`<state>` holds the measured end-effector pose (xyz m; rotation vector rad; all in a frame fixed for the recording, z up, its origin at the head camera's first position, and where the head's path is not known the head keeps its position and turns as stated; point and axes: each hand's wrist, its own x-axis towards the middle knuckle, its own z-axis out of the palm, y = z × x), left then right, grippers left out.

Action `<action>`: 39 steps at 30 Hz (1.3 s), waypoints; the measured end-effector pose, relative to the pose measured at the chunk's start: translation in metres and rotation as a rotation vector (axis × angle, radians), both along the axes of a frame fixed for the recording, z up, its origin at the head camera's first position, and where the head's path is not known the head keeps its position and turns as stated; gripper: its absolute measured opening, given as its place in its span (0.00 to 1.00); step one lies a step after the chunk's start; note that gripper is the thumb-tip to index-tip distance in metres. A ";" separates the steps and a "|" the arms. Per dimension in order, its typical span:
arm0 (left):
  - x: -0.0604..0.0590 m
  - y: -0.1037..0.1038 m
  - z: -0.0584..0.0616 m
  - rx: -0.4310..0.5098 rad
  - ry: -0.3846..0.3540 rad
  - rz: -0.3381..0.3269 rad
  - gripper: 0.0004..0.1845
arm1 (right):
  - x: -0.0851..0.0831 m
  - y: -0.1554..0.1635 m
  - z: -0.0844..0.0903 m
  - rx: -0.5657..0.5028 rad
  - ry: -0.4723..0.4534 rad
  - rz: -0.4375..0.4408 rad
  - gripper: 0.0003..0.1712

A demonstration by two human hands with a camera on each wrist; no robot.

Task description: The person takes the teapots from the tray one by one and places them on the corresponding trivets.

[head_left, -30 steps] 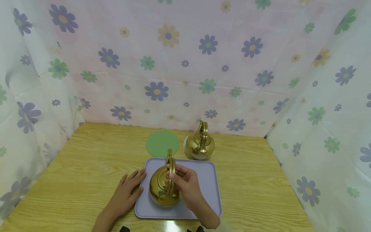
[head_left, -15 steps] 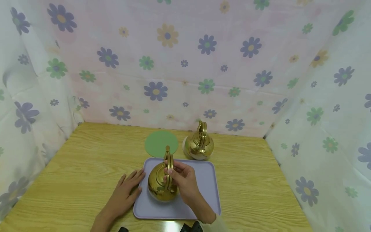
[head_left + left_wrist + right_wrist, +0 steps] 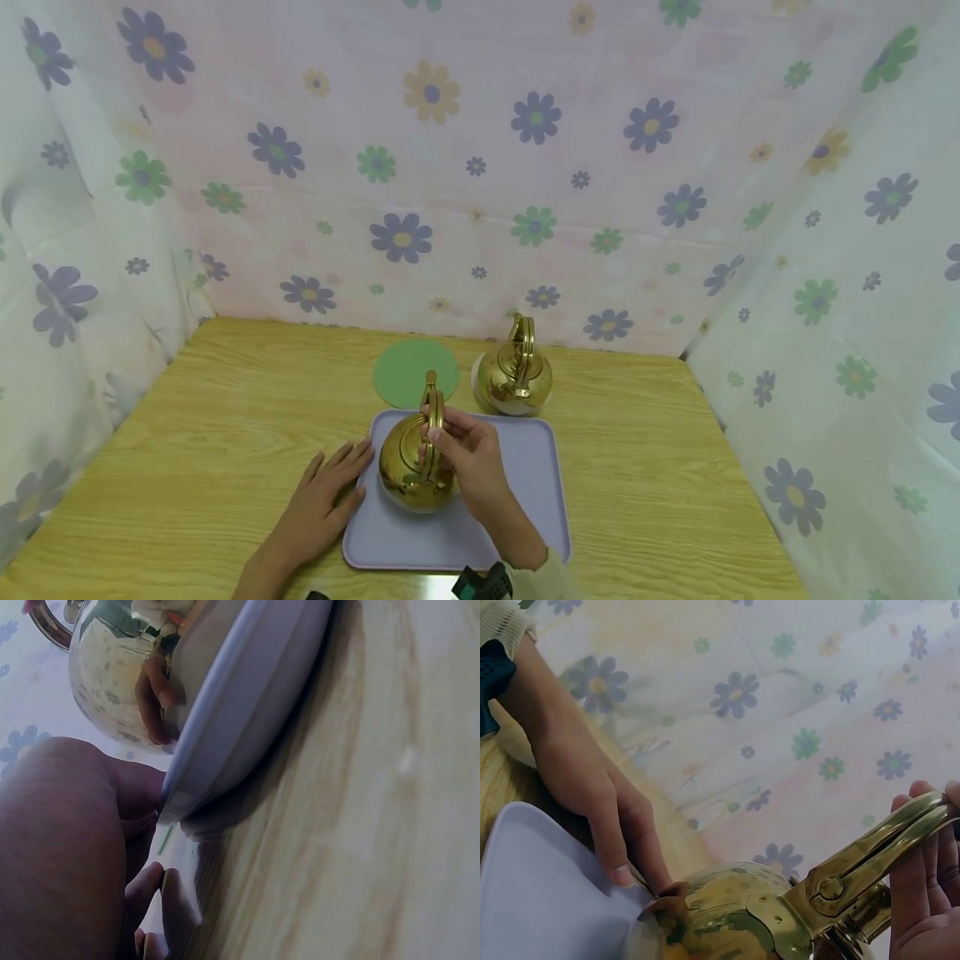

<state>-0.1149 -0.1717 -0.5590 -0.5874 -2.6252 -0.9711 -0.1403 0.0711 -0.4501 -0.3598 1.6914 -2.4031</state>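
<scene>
Bare wood of the bench (image 3: 187, 433) stretched from the left curtain (image 3: 67, 275) to the left hand (image 3: 324, 497), which lay flat with fingers straight, its fingertips (image 3: 146, 881) touching the left rim of the lilac tray (image 3: 525, 467). Over the tray's left half sat the gold kettle (image 3: 411, 471), the right hand (image 3: 467, 462) curled round its upright handle (image 3: 877, 847). Behind the tray lay a green mat (image 3: 415, 372) and, just beside it, a second kettle (image 3: 516, 375); open bench ran on to the right curtain (image 3: 825, 333).

Gold kettle (image 3: 411, 471) over a lilac tray (image 3: 525, 467)
Shiny, round and upright, handle raised, above the tray's left half on the wooden table.
</scene>
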 end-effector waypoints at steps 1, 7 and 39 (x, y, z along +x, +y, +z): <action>0.000 0.000 0.000 -0.001 0.001 0.000 0.27 | 0.000 0.000 0.000 0.001 -0.005 -0.004 0.24; 0.001 0.000 0.003 -0.001 -0.008 0.002 0.27 | -0.004 -0.003 0.001 0.006 -0.015 -0.021 0.23; 0.002 -0.001 0.002 0.011 -0.061 0.004 0.27 | -0.015 -0.014 0.001 0.010 0.018 -0.106 0.23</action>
